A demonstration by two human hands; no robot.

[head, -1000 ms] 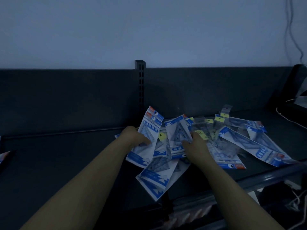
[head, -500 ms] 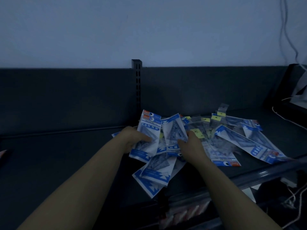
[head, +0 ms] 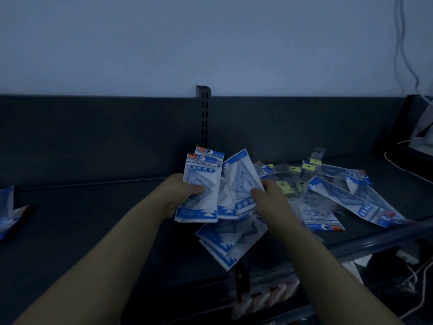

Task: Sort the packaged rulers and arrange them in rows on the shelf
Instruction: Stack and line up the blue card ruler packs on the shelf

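My left hand [head: 181,194] grips two stacked blue-and-white ruler packs [head: 199,181], held upright above the dark shelf [head: 93,219]. My right hand [head: 269,198] pinches another blue-and-white pack [head: 241,179], tilted, just right of the first two. Below my hands two more packs [head: 229,242] lie at the shelf's front edge. A loose heap of ruler packs [head: 339,195], some clear with yellow tags, spreads to the right.
A slotted upright post [head: 203,118] rises from the shelf's back panel. One more pack [head: 7,212] lies at the far left edge. Cables [head: 412,172] and a dark box sit at the right. Lower shelf stock [head: 264,296] shows below.
Both hands have lifted their packs higher off the pile; the left hand's two packs now stand squared up and more upright.
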